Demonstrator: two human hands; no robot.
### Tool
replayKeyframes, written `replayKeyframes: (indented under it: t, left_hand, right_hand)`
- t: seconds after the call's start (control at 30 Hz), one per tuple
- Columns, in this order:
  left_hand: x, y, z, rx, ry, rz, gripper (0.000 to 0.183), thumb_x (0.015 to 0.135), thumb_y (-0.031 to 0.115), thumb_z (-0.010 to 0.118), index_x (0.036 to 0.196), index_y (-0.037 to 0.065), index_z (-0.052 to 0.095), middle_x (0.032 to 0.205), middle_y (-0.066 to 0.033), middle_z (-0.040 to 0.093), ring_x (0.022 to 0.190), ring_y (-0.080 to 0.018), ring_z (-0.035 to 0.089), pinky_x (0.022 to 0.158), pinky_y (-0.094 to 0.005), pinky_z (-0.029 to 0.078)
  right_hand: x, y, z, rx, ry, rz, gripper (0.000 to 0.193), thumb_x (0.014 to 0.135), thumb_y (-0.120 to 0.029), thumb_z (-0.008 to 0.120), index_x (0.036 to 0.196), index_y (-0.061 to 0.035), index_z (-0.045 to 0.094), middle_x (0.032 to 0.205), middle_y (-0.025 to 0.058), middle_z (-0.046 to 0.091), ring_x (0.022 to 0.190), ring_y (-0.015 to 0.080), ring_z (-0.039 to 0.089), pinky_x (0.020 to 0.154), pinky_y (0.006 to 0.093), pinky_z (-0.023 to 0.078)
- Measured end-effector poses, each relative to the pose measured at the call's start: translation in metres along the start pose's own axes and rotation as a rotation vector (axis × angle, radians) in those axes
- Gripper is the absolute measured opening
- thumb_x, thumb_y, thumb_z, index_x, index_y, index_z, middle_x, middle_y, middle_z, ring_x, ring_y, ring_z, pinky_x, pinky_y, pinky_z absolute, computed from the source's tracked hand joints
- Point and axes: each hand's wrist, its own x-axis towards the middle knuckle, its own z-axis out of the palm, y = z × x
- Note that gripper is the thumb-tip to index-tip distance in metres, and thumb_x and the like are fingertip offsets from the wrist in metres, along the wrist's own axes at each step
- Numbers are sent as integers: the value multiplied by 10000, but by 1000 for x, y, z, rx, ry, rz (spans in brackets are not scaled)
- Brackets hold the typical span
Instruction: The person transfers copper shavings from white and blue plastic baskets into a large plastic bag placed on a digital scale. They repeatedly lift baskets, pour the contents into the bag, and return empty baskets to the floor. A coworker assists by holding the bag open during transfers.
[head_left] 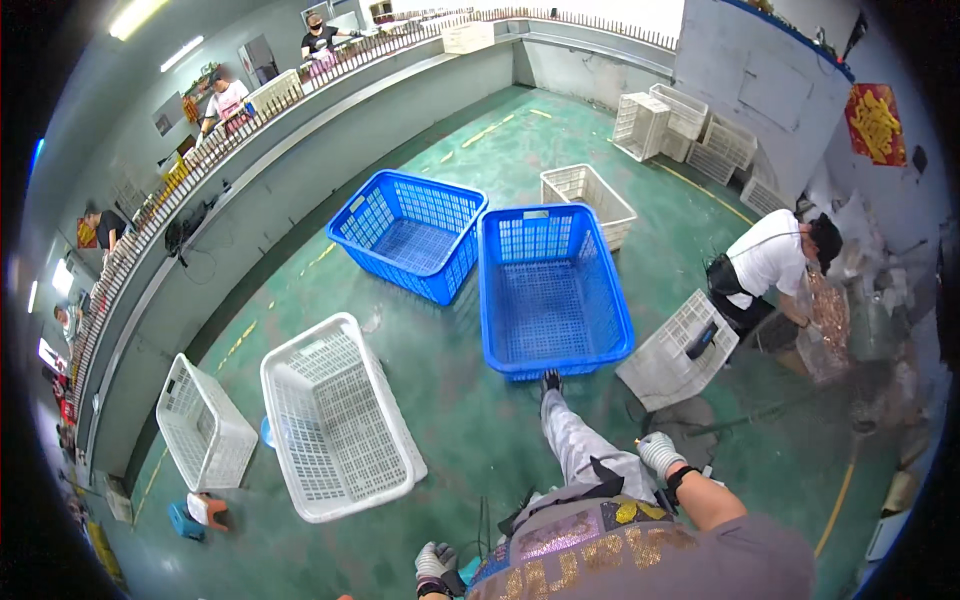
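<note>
My left hand [436, 562], in a striped white glove, hangs low beside my body with its fingers curled. A teal thing [469, 570] shows next to it; whether the hand grips it is hidden. My right hand [660, 454], in a matching glove with a dark band at the wrist, is closed in front of my right side. A tiny orange-tipped thing [638, 441] shows at its fingertips, too small to name. Ahead, my foot [551, 380] is at the near end of a blue plastic basket [557, 364]. A second blue basket [350, 252] stands beside it, to the left.
Two white baskets [403, 440] [235, 437] stand left, near a small stool [208, 511]. Another pale basket [622, 217] sits behind the blue ones. At right a person [770, 255] bends over copper-coloured pieces [828, 310] beside a tipped crate [665, 365]. A curved conveyor [300, 135] runs along the left.
</note>
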Motion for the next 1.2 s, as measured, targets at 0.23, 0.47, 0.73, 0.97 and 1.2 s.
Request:
replayKeyframes:
  t: [0.23, 0.47, 0.73, 0.97, 1.2]
  left_hand:
    - [36, 110, 113, 126, -147, 446, 369, 919, 364, 526, 1162, 88, 545, 965, -83, 644, 797, -234, 614, 754, -438, 502]
    - [72, 145, 227, 86, 86, 111, 358, 937, 336, 499, 1197, 92, 535, 919, -101, 641, 815, -246, 620, 715, -432, 521]
    - [93, 225, 372, 376, 11, 30, 385, 932, 364, 508, 1194, 84, 546, 982, -110, 632, 881, -268, 605, 762, -434, 512]
    - [188, 399, 511, 458, -81, 80, 410, 927, 388, 516, 1192, 77, 556, 1036, -118, 625, 939, -288, 592, 803, -436, 504]
    - [220, 564, 704, 417, -259, 301, 333, 908, 299, 536, 1178, 104, 517, 919, -102, 645, 752, -260, 626, 616, -408, 513]
  right_hand:
    - [181, -66, 12, -290, -206, -103, 393, 865, -350, 555, 1034, -28, 705, 1112, 224, 644, 1066, 366, 610, 940, 418, 474]
    - [343, -231, -64, -177, -182, -312, 370, 890, -347, 532, 989, -39, 712, 1028, 199, 681, 1005, 360, 638, 887, 433, 492]
    - [437, -357, -185, 15, -155, -168, 371, 874, -408, 593, 950, -70, 727, 958, 192, 693, 931, 356, 657, 846, 424, 505]
    - [517, -373, -189, 12, -139, 4, 353, 892, -382, 545, 902, -78, 723, 923, 178, 692, 914, 357, 658, 826, 421, 504]
    - [562, -401, -214, 29, -136, 123, 445, 902, -461, 515, 1036, -87, 715, 1115, 161, 664, 1068, 354, 614, 941, 399, 474]
